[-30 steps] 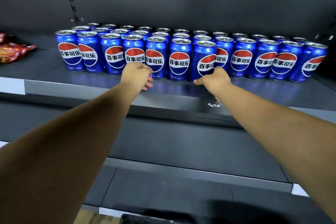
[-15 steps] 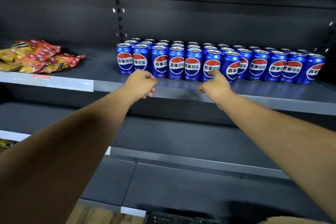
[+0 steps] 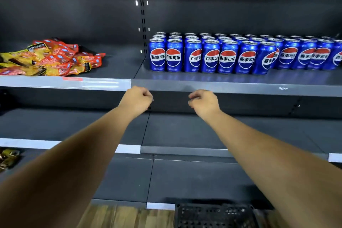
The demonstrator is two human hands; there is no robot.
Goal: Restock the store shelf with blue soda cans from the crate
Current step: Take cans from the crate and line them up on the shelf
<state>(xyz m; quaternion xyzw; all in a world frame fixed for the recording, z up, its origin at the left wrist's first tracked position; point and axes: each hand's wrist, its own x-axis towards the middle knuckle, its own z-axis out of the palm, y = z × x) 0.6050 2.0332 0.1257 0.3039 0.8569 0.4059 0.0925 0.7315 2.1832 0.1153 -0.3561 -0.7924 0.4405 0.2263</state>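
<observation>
My left hand (image 3: 137, 99) was held in front of the shelf edge (image 3: 231, 87), below the level of the cans. Its fingers were loosely curled and it held nothing. My right hand (image 3: 203, 102) was held beside it, a short gap to the right, at about the same height. Its fingers were also loosely curled around nothing. Neither hand touched the shelf or any can.

The blue soda cans (image 3: 228, 57) stood upright on the right section of the shelf, arranged in rows running from the near front to the far back panel. The front row began just right of the slotted upright post (image 3: 142, 15) and ran to the right border of the view. One can (image 3: 264, 59) in the front row leaned slightly against its neighbours.

On the left section of the same shelf lay a loose pile of red and yellow snack packets (image 3: 50, 57).

The black perforated crate (image 3: 214, 215) sat on the wooden floor (image 3: 125, 217) at the near bottom of the view, below my right forearm. Its contents could not be seen.
</observation>
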